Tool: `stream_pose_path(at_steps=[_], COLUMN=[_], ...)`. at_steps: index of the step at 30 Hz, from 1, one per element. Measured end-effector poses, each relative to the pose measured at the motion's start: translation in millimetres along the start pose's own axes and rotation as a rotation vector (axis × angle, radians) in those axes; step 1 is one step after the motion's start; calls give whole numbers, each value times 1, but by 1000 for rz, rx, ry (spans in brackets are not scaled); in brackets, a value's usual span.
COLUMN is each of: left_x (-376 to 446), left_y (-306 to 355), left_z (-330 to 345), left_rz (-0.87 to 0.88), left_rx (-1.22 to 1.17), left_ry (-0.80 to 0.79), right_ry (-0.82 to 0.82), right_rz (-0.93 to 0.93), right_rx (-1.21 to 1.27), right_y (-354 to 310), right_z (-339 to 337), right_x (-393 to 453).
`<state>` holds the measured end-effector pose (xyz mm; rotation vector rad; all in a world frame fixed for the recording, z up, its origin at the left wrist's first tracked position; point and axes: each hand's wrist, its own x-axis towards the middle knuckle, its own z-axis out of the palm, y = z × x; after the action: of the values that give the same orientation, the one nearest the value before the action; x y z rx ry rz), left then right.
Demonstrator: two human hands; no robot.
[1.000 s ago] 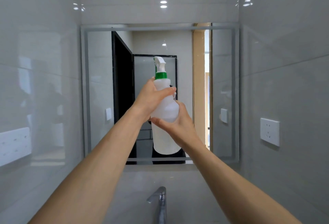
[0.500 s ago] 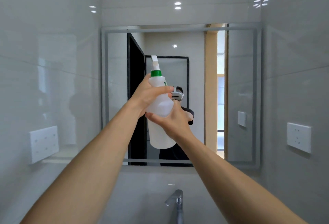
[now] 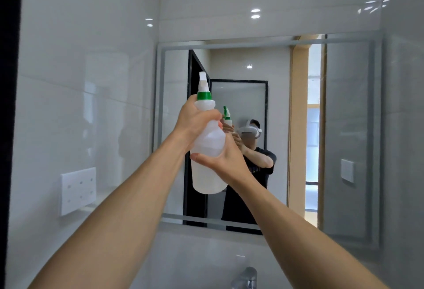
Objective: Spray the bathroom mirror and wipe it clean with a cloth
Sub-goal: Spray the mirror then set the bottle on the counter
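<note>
A translucent white spray bottle (image 3: 207, 167) with a green collar and white nozzle is held upright in front of the wall mirror (image 3: 348, 116). My left hand (image 3: 193, 121) wraps the bottle's neck just under the green collar. My right hand (image 3: 226, 162) grips the bottle's body from the right side. The nozzle points up and towards the mirror's left part. The mirror reflects a person holding the bottle. No cloth is in view.
A chrome tap (image 3: 246, 278) stands at the bottom edge below the mirror. A white socket plate (image 3: 78, 189) sits on the glossy left wall. Grey tiled walls close in on both sides, with a dark edge at the far left.
The view has swung left, so the mirror now sits further right in the frame. Both hands keep the bottle, raised slightly, and the person's reflection shows beside it.
</note>
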<state>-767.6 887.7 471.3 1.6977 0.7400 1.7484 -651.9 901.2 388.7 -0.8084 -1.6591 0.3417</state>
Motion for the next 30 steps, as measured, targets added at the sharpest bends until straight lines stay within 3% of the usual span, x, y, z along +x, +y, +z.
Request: stream_pose_path(at_steps=[6,12,30], left_x=[12,28,77], left_y=[-6,-10,-11], left_z=[5,-5,-60], left_rz=[-11,-97,-53], left_rx=[-19,-61,-150], left_ry=[25,-60,19], right_ry=[-54,-82,-77], right_rz=[-55,-35,-42], right_rx=[10,23,-10], right_y=[10,13,-4], right_z=[-3,-1,56], right_x=[17,28,86])
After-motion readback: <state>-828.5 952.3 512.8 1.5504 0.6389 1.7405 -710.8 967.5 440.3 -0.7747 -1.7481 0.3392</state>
